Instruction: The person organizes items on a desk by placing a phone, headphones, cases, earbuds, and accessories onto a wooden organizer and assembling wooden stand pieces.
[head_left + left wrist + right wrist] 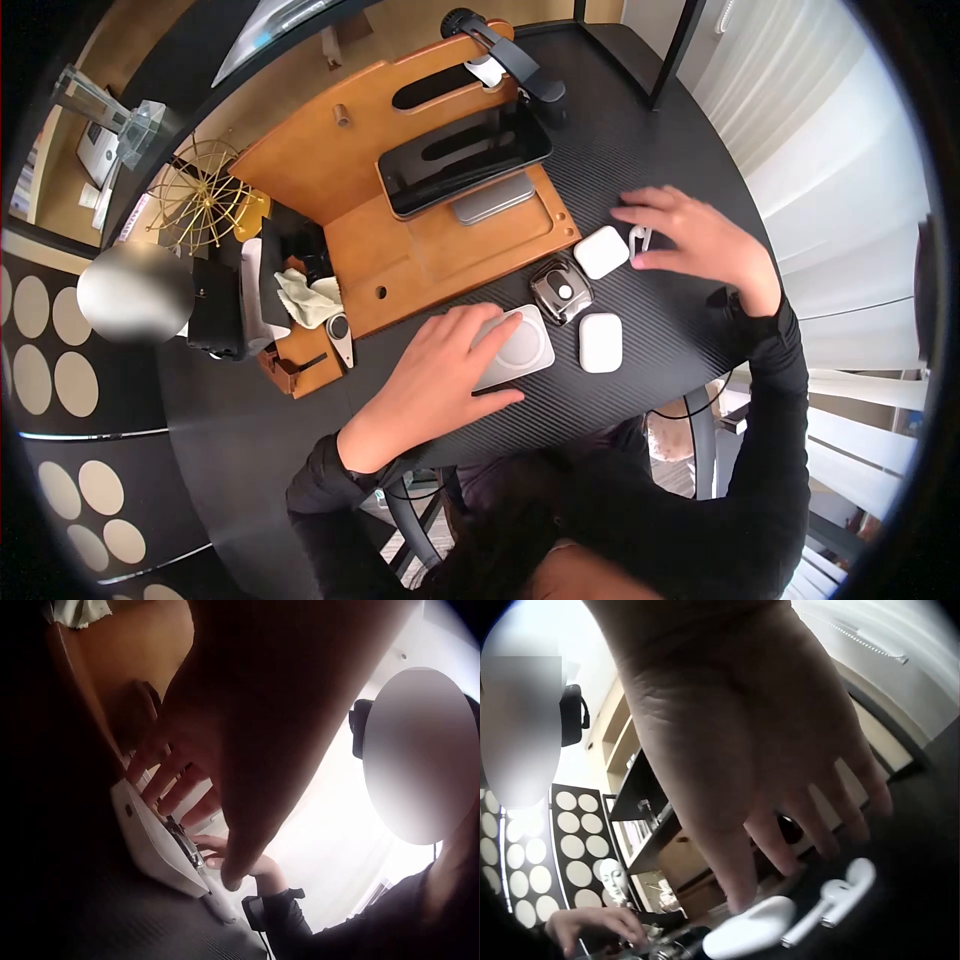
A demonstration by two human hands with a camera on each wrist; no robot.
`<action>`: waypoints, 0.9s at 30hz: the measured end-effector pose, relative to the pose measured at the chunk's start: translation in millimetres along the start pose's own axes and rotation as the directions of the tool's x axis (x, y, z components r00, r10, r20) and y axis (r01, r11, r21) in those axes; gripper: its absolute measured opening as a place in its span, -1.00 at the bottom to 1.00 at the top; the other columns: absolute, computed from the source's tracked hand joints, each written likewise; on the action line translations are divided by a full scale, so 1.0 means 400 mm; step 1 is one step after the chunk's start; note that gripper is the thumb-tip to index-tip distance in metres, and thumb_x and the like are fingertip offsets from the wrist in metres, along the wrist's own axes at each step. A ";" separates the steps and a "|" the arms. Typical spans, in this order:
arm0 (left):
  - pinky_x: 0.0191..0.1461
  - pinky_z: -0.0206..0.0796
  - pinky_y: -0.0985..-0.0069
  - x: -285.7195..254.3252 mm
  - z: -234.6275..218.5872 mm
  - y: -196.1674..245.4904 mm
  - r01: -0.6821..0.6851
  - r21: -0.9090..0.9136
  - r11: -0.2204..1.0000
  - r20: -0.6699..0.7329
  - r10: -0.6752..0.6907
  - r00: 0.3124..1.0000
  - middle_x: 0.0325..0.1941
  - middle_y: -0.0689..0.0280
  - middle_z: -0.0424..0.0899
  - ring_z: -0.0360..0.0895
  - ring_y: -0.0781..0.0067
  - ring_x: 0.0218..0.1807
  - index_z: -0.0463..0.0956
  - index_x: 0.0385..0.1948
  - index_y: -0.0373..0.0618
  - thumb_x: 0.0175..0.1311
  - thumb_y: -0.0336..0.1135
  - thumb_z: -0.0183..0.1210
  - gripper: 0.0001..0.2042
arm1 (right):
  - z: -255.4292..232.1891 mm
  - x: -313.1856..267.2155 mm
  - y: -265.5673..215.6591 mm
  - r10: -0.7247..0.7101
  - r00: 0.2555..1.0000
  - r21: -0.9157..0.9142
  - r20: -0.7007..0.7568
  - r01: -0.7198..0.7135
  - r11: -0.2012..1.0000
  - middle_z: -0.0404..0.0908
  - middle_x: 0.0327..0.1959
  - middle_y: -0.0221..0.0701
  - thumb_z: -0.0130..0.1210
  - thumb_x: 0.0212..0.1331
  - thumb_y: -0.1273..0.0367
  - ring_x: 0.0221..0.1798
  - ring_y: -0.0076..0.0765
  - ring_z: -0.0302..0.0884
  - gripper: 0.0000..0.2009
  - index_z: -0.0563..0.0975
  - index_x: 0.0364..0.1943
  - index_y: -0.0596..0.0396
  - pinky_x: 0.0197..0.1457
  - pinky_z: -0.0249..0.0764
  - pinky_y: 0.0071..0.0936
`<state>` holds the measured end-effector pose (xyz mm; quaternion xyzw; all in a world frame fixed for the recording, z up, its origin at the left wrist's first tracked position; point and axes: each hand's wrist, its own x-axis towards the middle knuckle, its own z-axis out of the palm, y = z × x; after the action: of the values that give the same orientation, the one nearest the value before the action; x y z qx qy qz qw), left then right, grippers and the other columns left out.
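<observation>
My left hand rests with outstretched fingers over a flat white block that has a round ring on its face; the fingers hide its left part. In the left wrist view the white block stands edge-on under the fingertips. On the other side, my right hand spreads its fingers above a pair of white earbuds. These earbuds lie beside a rounded white case, with the thumb tip close over the case. A dark-strapped watch and a second white case lie between the hands.
Behind the hands stands a tan organizer holding a black phone and a slim grey case. A crumpled cloth, a black box and a gold wire wheel sit at left. The black desk's edge curves along the right.
</observation>
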<state>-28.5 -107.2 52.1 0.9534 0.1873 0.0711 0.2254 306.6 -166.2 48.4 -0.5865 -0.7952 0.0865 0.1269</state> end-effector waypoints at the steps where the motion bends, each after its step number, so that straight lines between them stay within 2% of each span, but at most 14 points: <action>1: 0.18 0.26 0.28 -0.003 0.006 -0.001 -0.019 0.025 0.999 0.011 0.019 1.000 0.07 0.17 0.41 0.39 0.10 0.12 0.31 0.22 -0.13 0.01 -0.14 0.38 -0.30 | 0.005 -0.015 -0.002 0.002 1.000 -0.002 0.003 -0.002 1.000 0.53 0.05 -0.28 0.22 0.07 0.30 0.09 -0.06 0.45 -0.59 0.53 0.03 0.12 0.09 0.48 -0.26; 2: 0.18 0.26 0.28 -0.002 0.006 0.000 -0.018 0.021 1.000 0.010 0.018 1.000 0.07 0.17 0.41 0.39 0.10 0.12 0.31 0.22 -0.13 0.01 -0.14 0.38 -0.30 | 0.009 -0.027 -0.006 0.005 1.000 0.010 -0.017 -0.005 1.000 0.53 0.01 -0.29 0.21 0.07 0.33 0.07 -0.08 0.44 -0.62 0.55 0.00 0.13 0.08 0.47 -0.28; 4: 0.17 0.26 0.27 -0.008 0.008 0.008 0.076 0.031 0.997 0.011 -0.077 0.997 0.06 0.17 0.41 0.39 0.11 0.10 0.31 0.23 -0.15 -0.02 -0.15 0.39 -0.29 | 0.020 -0.041 -0.012 0.008 1.000 0.028 -0.025 -0.007 1.000 0.54 -0.02 -0.30 0.21 0.07 0.36 0.06 -0.10 0.43 -0.66 0.57 -0.03 0.13 0.06 0.46 -0.30; 7: 0.16 0.27 0.26 -0.014 0.017 0.000 0.111 0.013 0.994 -0.001 -0.111 0.994 0.06 0.18 0.41 0.39 0.11 0.09 0.32 0.23 -0.17 -0.02 -0.18 0.39 -0.29 | 0.034 -0.054 -0.011 0.058 0.997 0.069 -0.057 -0.054 0.996 0.53 -0.12 -0.31 0.19 0.08 0.44 -0.06 -0.17 0.44 -0.76 0.62 -0.14 0.16 -0.01 0.45 -0.31; 11: 0.15 0.27 0.26 -0.003 0.013 0.022 0.077 0.020 0.997 -0.033 -0.077 0.997 0.05 0.18 0.41 0.39 0.11 0.08 0.33 0.22 -0.19 0.02 -0.19 0.36 -0.33 | 0.048 -0.066 0.000 0.073 0.990 0.148 -0.121 -0.055 0.988 0.53 -0.22 -0.32 0.20 0.07 0.45 -0.14 -0.19 0.46 -0.82 0.64 -0.23 0.18 -0.06 0.44 -0.29; 13: 0.15 0.27 0.27 0.033 0.014 0.046 -0.004 0.041 0.999 -0.068 0.006 0.998 0.05 0.15 0.41 0.39 0.11 0.09 0.34 0.20 -0.24 0.09 -0.19 0.31 -0.38 | 0.060 -0.072 0.006 0.104 0.986 0.176 -0.128 -0.080 0.981 0.53 -0.24 -0.32 0.20 0.07 0.46 -0.15 -0.18 0.47 -0.83 0.64 -0.24 0.19 -0.06 0.44 -0.30; 14: 0.15 0.27 0.27 0.056 0.023 0.055 -0.003 0.044 0.999 -0.067 0.006 0.998 0.05 0.15 0.41 0.39 0.11 0.09 0.34 0.20 -0.24 0.09 -0.19 0.31 -0.38 | 0.067 -0.075 0.011 0.111 0.983 0.201 -0.148 -0.080 0.976 0.53 -0.24 -0.32 0.20 0.07 0.46 -0.15 -0.19 0.48 -0.83 0.64 -0.23 0.19 -0.08 0.45 -0.31; 16: 0.13 0.27 0.27 0.122 0.047 0.071 -0.106 0.025 0.994 -0.158 0.108 0.981 0.01 0.11 0.41 0.40 0.10 0.07 0.36 0.14 -0.29 0.12 -0.21 0.28 -0.44 | 0.076 -0.076 0.012 0.118 0.978 0.223 -0.174 -0.078 0.972 0.53 -0.25 -0.32 0.21 0.07 0.46 -0.16 -0.20 0.50 -0.82 0.64 -0.23 0.18 -0.10 0.46 -0.33; 20: 0.09 0.29 0.28 0.255 0.117 0.068 -0.088 0.074 0.993 -0.229 0.103 0.968 -0.06 0.10 0.44 0.40 0.10 0.05 0.41 0.06 -0.31 0.10 -0.23 0.28 -0.50 | 0.073 -0.081 0.021 0.149 0.971 0.308 -0.188 -0.086 0.947 0.55 -0.28 -0.34 0.24 0.06 0.48 -0.24 -0.29 0.55 -0.82 0.65 -0.21 0.18 -0.19 0.48 -0.40; 22: 0.05 0.30 0.29 0.310 0.140 0.047 -0.027 0.146 0.989 -0.256 0.064 0.965 -0.16 0.13 0.48 0.42 0.10 0.02 0.45 -0.05 -0.30 0.03 -0.22 0.32 -0.53 | 0.066 -0.082 0.027 0.151 0.971 0.329 -0.183 -0.085 0.941 0.56 -0.28 -0.36 0.25 0.06 0.49 -0.28 -0.36 0.57 -0.81 0.66 -0.21 0.17 -0.24 0.48 -0.44; 24: 0.05 0.30 0.30 0.331 0.144 0.029 -0.042 0.200 0.979 -0.217 0.086 0.972 -0.18 0.14 0.50 0.43 0.11 0.00 0.47 -0.09 -0.28 0.00 -0.22 0.34 -0.55 | 0.058 -0.073 0.027 0.273 0.956 0.531 -0.107 -0.177 0.829 0.59 -0.27 -0.40 0.26 0.05 0.52 -0.36 -0.52 0.56 -0.80 0.67 -0.19 0.15 -0.32 0.49 -0.55; 25: 0.04 0.30 0.31 0.337 0.142 0.026 -0.053 0.243 0.968 -0.167 0.096 0.981 -0.21 0.15 0.51 0.44 0.12 -0.02 0.48 -0.13 -0.25 -0.03 -0.23 0.35 -0.56 | 0.048 -0.066 0.020 0.270 0.956 0.530 -0.115 -0.171 0.831 0.59 -0.27 -0.40 0.26 0.05 0.52 -0.36 -0.52 0.56 -0.80 0.67 -0.19 0.15 -0.32 0.49 -0.55; 26: 0.04 0.30 0.31 0.338 0.142 0.022 -0.054 0.248 0.967 -0.168 0.098 0.981 -0.21 0.15 0.51 0.44 0.12 -0.02 0.48 -0.13 -0.25 -0.03 -0.23 0.35 -0.56 | 0.033 -0.058 0.007 0.298 0.947 0.625 -0.121 -0.160 0.764 0.59 -0.26 -0.41 0.25 0.06 0.54 -0.36 -0.58 0.55 -0.79 0.67 -0.18 0.14 -0.34 0.49 -0.60; 27: 0.01 0.32 0.32 0.335 0.141 0.015 -0.077 0.111 0.991 -0.251 0.103 0.963 -0.23 0.15 0.51 0.46 0.12 -0.06 0.48 -0.16 -0.23 -0.02 -0.23 0.36 -0.59 | 0.016 -0.050 -0.009 0.326 0.938 0.711 -0.122 -0.147 0.688 0.59 -0.24 -0.43 0.24 0.06 0.56 -0.37 -0.64 0.53 -0.78 0.68 -0.17 0.13 -0.36 0.48 -0.65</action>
<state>109.1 -82.7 11.6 0.9538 0.1748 0.1943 0.1480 306.9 -186.1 41.2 -0.6005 -0.6007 0.3214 0.4186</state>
